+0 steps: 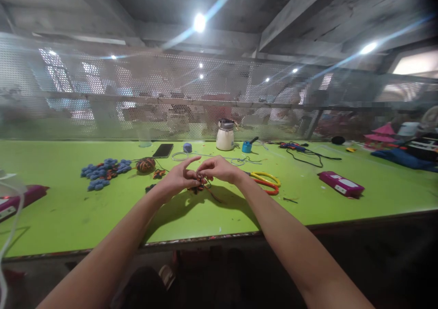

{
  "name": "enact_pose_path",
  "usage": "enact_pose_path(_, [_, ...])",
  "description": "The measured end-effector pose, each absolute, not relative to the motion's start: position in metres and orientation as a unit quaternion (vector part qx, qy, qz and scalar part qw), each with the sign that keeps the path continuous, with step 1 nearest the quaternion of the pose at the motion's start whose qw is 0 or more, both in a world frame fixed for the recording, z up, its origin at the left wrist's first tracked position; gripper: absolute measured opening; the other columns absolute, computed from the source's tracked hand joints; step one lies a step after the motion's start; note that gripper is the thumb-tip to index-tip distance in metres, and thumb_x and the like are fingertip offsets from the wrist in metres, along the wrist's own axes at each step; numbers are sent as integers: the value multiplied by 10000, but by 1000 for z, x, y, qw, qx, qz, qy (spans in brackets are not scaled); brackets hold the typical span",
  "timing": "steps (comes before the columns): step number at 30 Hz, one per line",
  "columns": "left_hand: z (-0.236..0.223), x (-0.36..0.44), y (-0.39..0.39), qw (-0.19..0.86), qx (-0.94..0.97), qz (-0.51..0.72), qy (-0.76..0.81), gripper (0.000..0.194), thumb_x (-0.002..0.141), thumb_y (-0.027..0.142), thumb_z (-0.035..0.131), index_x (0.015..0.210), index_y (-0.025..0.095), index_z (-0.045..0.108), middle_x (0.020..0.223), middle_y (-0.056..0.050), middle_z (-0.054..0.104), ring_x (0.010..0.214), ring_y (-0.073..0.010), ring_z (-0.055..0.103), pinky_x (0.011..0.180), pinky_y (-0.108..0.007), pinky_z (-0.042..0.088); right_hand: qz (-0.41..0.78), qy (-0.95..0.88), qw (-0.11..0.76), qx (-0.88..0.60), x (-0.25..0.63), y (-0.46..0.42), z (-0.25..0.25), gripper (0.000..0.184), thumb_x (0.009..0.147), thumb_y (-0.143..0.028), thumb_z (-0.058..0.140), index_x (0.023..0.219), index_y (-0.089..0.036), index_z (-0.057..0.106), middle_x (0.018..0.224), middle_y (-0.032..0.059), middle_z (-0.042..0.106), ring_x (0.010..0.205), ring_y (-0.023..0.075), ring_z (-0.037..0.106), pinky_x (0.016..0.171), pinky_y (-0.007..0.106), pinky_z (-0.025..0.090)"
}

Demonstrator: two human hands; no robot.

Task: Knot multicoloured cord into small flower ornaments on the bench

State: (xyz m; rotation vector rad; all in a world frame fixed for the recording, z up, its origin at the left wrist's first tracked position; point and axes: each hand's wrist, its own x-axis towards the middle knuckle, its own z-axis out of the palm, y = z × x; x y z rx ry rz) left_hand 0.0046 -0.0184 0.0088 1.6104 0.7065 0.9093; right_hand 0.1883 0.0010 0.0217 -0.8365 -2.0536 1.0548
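Note:
Above the green table, my left hand [178,177] pinches a small dark and orange yarn piece [199,188], its index finger lifted away. My right hand [219,167] is closed on the same piece from the other side, fingertips together. Loose strands hang from the piece; its exact shape is partly hidden by fingers. Left of my hands lie a ball of dark and orange yarn [145,164] and a small orange and black yarn piece [159,174]. A cluster of blue yarn flowers [102,171] lies farther left. Scissors [268,181] with yellow and orange handles rest beyond my right wrist.
A phone [163,150], a blue yarn roll [187,147], a white jar [225,138] and a blue pot [247,146] stand or lie toward the back. Black cables [304,153] and a magenta box [341,184] are at right. A perforated screen [219,99] borders the table.

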Motion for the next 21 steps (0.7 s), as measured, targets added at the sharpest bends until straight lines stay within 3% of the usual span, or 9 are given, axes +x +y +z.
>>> enact_pose_path(3, [9, 5, -18, 534, 687, 384, 308, 907, 622, 155, 759, 1406, 145, 302, 732, -54, 710, 725, -208, 669, 647, -309, 471, 349, -786, 383, -338, 189, 2, 23, 86, 686, -176, 629, 701, -102, 669, 551, -22, 560, 499, 58, 433, 481, 202, 338])
enact_pose_path(9, [9, 5, -16, 528, 669, 412, 322, 862, 606, 146, 766, 1369, 156, 366, 767, -62, 713, 750, -198, 667, 685, -318, 480, 362, -757, 406, -362, 195, -4, 32, 156, 705, -236, 613, 760, -103, 672, 497, -43, 513, 435, 53, 394, 420, 196, 299])
enact_pose_path(17, [11, 1, -16, 525, 629, 486, 304, 816, 569, 145, 787, 1313, 132, 452, 761, -43, 701, 738, -181, 648, 679, -306, 483, 392, -740, 426, -342, 207, -10, 43, 231, 656, -281, 708, 797, -102, 745, 574, 32, 637, 457, 69, 447, 426, 218, 345])
enact_pose_path(21, [11, 0, -11, 510, 618, 515, 305, 808, 551, 128, 787, 1296, 113, 474, 762, -42, 689, 724, -172, 639, 670, -304, 487, 405, -729, 418, -360, 214, -3, 41, 308, 641, -337, 743, 818, -84, 746, 522, 24, 614, 403, 50, 396, 395, 212, 298])
